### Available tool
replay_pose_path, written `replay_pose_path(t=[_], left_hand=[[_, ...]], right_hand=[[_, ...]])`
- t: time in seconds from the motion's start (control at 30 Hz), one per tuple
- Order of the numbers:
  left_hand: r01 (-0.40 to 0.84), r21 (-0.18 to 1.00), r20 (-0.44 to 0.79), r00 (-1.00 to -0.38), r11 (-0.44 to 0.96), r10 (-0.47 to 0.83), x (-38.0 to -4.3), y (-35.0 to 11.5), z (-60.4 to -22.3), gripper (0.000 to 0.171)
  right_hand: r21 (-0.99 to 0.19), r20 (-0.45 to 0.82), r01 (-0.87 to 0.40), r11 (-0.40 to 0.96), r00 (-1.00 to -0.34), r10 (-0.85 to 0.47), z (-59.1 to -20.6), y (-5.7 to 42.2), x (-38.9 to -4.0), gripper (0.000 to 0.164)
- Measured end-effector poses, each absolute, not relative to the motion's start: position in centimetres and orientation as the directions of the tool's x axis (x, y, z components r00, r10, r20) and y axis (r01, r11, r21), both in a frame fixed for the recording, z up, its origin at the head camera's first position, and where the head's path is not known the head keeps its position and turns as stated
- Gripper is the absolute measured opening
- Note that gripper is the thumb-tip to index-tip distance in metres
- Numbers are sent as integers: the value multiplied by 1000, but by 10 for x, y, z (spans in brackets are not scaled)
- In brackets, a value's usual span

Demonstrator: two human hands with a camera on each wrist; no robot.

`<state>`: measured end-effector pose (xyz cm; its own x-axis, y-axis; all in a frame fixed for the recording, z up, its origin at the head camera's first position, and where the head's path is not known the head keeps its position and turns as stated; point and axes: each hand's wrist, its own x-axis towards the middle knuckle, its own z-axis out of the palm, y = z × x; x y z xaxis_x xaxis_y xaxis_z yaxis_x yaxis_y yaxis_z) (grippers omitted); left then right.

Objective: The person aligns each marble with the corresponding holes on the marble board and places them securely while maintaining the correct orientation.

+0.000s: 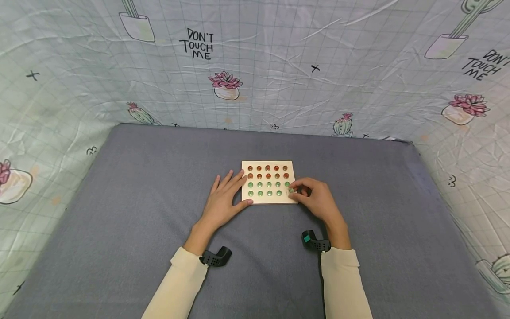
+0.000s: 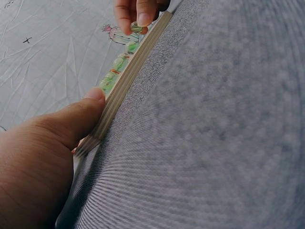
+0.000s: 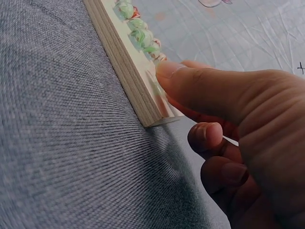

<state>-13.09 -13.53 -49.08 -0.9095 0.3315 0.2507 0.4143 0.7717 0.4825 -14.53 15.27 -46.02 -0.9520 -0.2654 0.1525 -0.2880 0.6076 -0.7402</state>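
A pale wooden board (image 1: pixel 255 198) lies on the grey cloth, with rows of glass marbles in it. Red-brown marbles (image 1: pixel 268 168) fill the two far rows, green marbles (image 1: pixel 269 184) the two near ones. My left hand (image 1: pixel 222 201) rests on the board's left side, fingers spread and thumb at the near left corner. Between thumb and forefinger, my right hand (image 1: pixel 318 199) pinches a green marble (image 2: pixel 136 27) just above the near right corner. In the right wrist view the right thumb (image 3: pixel 205 88) hides that marble.
Grey cloth (image 1: pixel 139 199) covers the table around the board. A printed fabric sheet (image 1: pixel 279 57) with cactus drawings hangs at the back and sides. Each wrist wears a black camera band, the left one (image 1: pixel 216 257) and the right one (image 1: pixel 315 241).
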Motion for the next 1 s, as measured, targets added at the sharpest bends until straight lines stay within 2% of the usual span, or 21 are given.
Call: replay_pose_path(t=[0.33, 1.0], left_hand=[[416, 485, 252, -909, 769, 333, -130, -135, -488, 73], [418, 482, 253, -908, 770, 334, -130, -135, -488, 74]], right_hand=[[-727, 144, -312, 612, -940, -309, -460, 153, -145, 17], [-743, 94, -266, 613, -950, -298, -459, 149, -145, 20]])
